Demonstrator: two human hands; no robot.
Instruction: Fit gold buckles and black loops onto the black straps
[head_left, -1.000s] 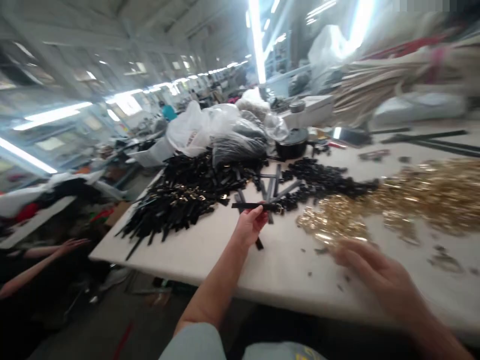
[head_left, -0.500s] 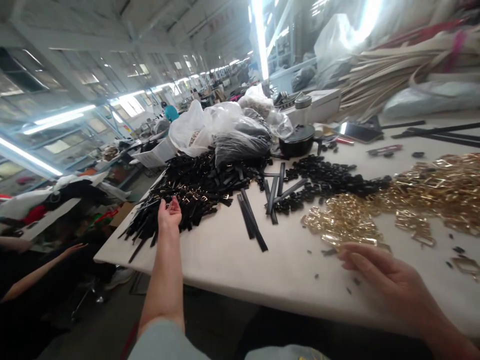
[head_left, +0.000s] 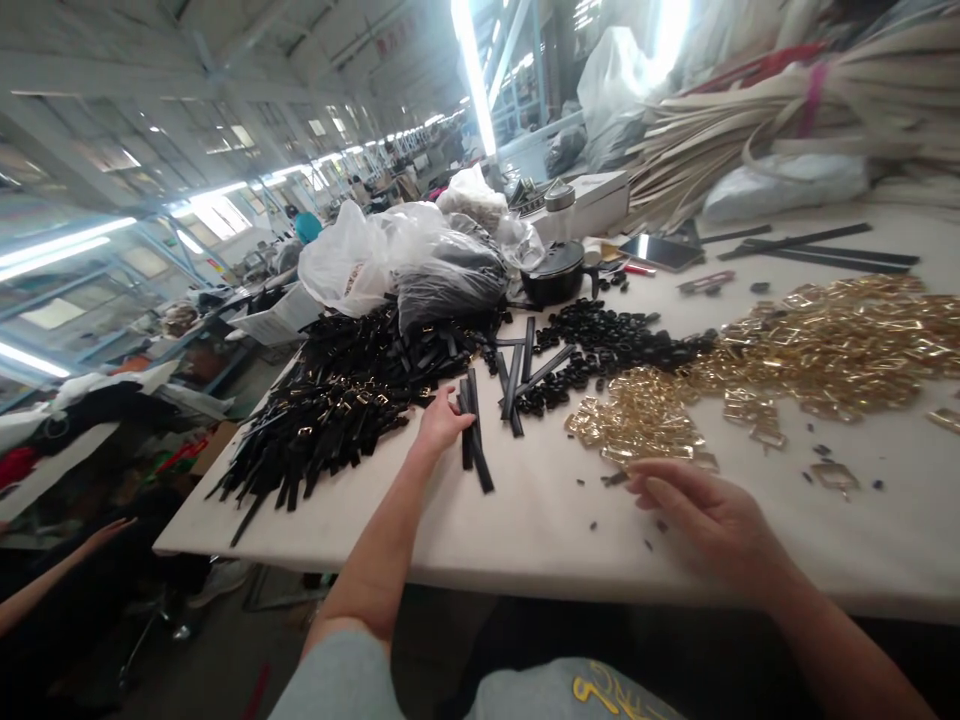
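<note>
My left hand [head_left: 442, 425] is at the pair of black flat strips [head_left: 480, 440] on the table, its thumb and forefinger apart at the strips' near side. Whether the fingers touch them, I cannot tell. My right hand [head_left: 709, 515] is low over the table with its fingers drawn together, just in front of the gold metal buckles [head_left: 637, 415]. A small dark piece [head_left: 615, 480] shows by its fingertips; whether it is gripped is unclear. Left of my left hand spreads a heap of black straps with gold buckles [head_left: 315, 425].
More black strips [head_left: 514, 380] lie crossed beside a pile of small black pieces [head_left: 615, 335]. Behind are plastic bags [head_left: 420, 260], a black lidded pot [head_left: 555, 270], a jar [head_left: 559, 210] and a phone [head_left: 660, 250]. A person's arm [head_left: 67, 570] shows at far left.
My left hand has moved right, from the heap of buckled straps to the pair of black strips. My right hand stays by the gold buckles. The view has turned slightly right.
</note>
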